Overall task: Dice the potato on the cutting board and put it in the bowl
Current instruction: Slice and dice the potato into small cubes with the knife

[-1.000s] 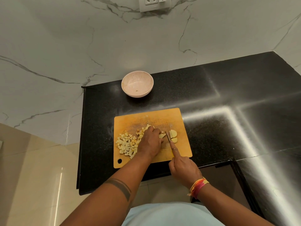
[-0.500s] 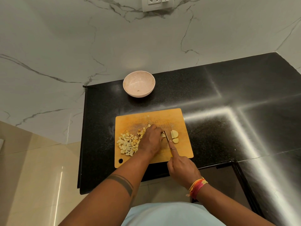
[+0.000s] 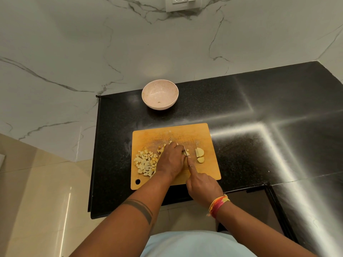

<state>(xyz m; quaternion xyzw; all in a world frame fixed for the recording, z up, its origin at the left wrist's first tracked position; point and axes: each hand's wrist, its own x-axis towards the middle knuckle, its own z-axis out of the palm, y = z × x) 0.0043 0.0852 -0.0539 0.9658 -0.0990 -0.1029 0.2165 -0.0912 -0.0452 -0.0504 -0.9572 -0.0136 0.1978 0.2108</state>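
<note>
An orange cutting board point(image 3: 194, 132) lies on the black counter. A pile of pale potato dice point(image 3: 145, 162) sits at its left. Two larger uncut potato pieces point(image 3: 199, 154) lie at the right. My left hand point(image 3: 171, 159) is curled over a potato piece point(image 3: 186, 153) in the middle of the board, hiding most of it. My right hand point(image 3: 203, 188) grips a knife point(image 3: 186, 152), index finger stretched along its spine, the blade set against the held piece right next to my left fingers. A pinkish bowl point(image 3: 160, 94) stands beyond the board, almost empty.
The black granite counter point(image 3: 259, 112) ends at a left edge close to the board and runs far to the right. A marble wall with a socket plate point(image 3: 182, 3) rises behind the bowl. Beige floor tiles point(image 3: 37, 201) lie at the lower left.
The knife has shifted slightly left along the held piece with the left fingers retreating before it. The diced pile and the two pieces at the right stay put.
</note>
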